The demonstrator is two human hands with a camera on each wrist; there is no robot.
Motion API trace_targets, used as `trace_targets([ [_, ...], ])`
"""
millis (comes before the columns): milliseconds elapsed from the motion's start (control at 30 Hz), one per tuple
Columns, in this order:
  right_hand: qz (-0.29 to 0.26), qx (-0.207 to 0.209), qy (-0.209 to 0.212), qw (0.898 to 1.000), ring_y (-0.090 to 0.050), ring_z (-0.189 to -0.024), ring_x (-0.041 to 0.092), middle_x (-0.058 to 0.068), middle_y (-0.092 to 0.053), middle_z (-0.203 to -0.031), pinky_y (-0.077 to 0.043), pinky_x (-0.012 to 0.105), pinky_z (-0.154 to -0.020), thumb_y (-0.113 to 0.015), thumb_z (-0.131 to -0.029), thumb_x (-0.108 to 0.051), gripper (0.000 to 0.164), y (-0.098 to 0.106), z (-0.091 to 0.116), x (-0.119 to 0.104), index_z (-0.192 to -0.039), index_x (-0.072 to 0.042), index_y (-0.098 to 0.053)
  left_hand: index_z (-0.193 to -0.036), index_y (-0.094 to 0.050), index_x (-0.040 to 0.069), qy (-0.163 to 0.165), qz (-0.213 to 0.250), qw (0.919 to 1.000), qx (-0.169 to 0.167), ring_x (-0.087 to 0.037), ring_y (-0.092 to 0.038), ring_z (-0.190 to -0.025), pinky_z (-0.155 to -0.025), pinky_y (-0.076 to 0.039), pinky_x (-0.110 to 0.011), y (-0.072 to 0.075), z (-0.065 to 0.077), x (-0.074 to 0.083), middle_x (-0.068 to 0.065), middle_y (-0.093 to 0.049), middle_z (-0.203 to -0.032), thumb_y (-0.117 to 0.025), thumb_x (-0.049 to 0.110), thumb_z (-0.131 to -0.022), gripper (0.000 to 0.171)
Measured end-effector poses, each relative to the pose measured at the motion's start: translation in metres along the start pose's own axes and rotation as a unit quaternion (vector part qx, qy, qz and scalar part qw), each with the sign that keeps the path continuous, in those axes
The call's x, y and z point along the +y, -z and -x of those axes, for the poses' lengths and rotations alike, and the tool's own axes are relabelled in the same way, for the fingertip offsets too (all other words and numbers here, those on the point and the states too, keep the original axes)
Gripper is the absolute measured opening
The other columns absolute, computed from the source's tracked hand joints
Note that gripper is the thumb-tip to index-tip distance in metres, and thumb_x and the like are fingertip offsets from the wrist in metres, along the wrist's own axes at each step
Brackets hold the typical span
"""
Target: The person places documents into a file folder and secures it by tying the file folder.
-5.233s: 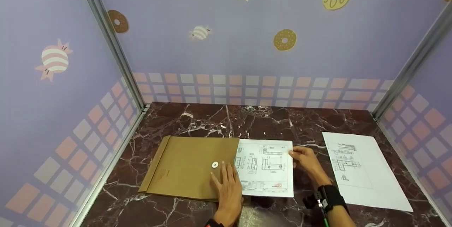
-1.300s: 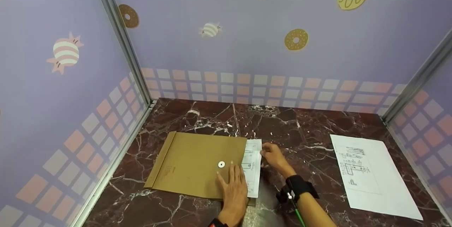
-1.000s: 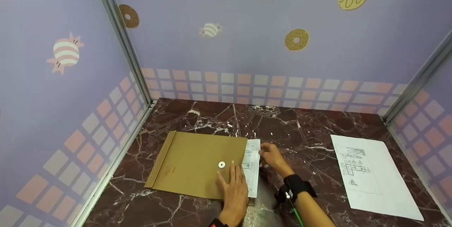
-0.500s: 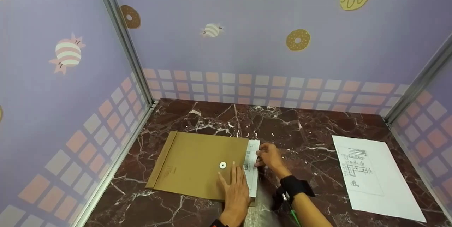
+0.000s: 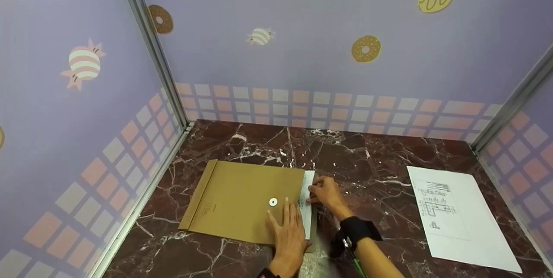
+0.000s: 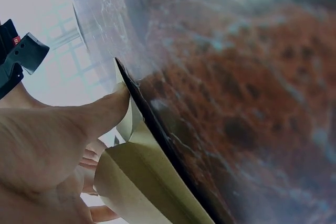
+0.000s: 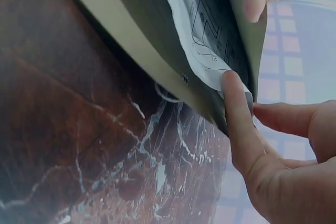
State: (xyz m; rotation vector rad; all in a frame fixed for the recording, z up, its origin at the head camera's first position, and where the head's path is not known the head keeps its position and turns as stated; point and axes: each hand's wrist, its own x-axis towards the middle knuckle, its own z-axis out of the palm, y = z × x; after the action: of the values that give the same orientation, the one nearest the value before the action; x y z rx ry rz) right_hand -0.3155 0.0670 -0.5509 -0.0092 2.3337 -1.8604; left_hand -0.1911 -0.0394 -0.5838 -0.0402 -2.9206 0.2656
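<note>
A brown kraft paper document envelope with a white round button lies flat, its mouth facing right. My left hand rests on it with straight fingers, near the mouth. In the left wrist view its thumb touches the lower flap. My right hand pinches the outer edge of a sheet of paper printed with a technical drawing. Most of that sheet is hidden inside the envelope; a narrow strip shows. Thumb and fingers hold its curved edge in the right wrist view, between the gaping layers of the envelope.
Another drawing sheet lies apart on the right of the dark red marble table. Purple walls with printed sweets stand behind and at both sides. Small white flecks lie beyond the envelope.
My right hand has moved left, and the drawing sheet has slid deeper into the envelope; its showing strip has narrowed. My left hand stays on the envelope. The other sheet lies as before.
</note>
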Motion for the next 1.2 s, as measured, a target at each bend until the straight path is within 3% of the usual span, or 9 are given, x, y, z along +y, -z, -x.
trace_targets([
  [200,0.111,0.004,0.037,0.993,-0.071,-0.062,0.032,0.019,-0.069,-0.078,-0.061,0.040,-0.056,-0.066,-0.087,0.005,0.008,0.0006,0.0049,-0.0013,-0.093,0.010,-0.065,-0.144,-0.052,0.015,-0.003,-0.001,0.9999,0.013,-0.025,-0.032,-0.148,-0.108,-0.032,-0.069,-0.0010,0.0016,-0.0010,-0.007,-0.045,-0.154,-0.073,0.072,-0.059,0.105],
  [300,0.138,-0.002,0.031,0.990,-0.071,-0.061,0.032,0.021,-0.071,-0.077,-0.060,0.040,-0.056,-0.067,-0.086,0.003,0.004,0.0022,0.0072,-0.0024,-0.088,0.007,-0.066,-0.144,-0.052,0.014,-0.003,-0.002,0.9998,0.019,-0.025,-0.033,-0.148,-0.108,-0.031,-0.069,-0.0006,0.0015,-0.0013,-0.007,-0.045,-0.153,-0.074,0.071,-0.058,0.106],
  [567,0.071,-0.009,-0.006,0.997,-0.072,-0.064,0.031,0.024,-0.070,-0.082,-0.061,0.039,-0.058,-0.063,-0.085,0.009,0.010,0.0017,0.0071,-0.0026,-0.093,0.016,-0.063,-0.141,-0.056,0.012,-0.004,0.002,0.9981,0.062,-0.024,-0.038,-0.145,-0.106,-0.035,-0.068,-0.0034,0.0023,-0.0021,-0.009,-0.048,-0.150,-0.076,0.073,-0.052,0.109],
  [967,0.038,0.014,-0.001,0.999,-0.070,-0.058,0.024,0.021,-0.068,-0.084,-0.061,0.039,-0.056,-0.064,-0.082,0.013,0.007,-0.0033,0.0074,0.0032,-0.088,0.015,-0.063,-0.140,-0.056,0.014,-0.006,0.012,0.9991,0.040,-0.024,-0.036,-0.146,-0.107,-0.033,-0.068,-0.0044,0.0024,0.0011,-0.007,-0.048,-0.151,-0.074,0.075,-0.050,0.111],
  [1200,0.041,0.015,0.003,0.999,-0.068,-0.056,0.022,0.014,-0.064,-0.078,-0.061,0.039,-0.055,-0.066,-0.081,0.012,0.005,-0.0055,0.0092,0.0027,-0.084,0.011,-0.062,-0.140,-0.056,0.015,-0.013,-0.006,0.9996,0.026,-0.023,-0.034,-0.147,-0.107,-0.032,-0.068,-0.0010,0.0021,0.0017,-0.005,-0.048,-0.151,-0.071,0.077,-0.053,0.108],
])
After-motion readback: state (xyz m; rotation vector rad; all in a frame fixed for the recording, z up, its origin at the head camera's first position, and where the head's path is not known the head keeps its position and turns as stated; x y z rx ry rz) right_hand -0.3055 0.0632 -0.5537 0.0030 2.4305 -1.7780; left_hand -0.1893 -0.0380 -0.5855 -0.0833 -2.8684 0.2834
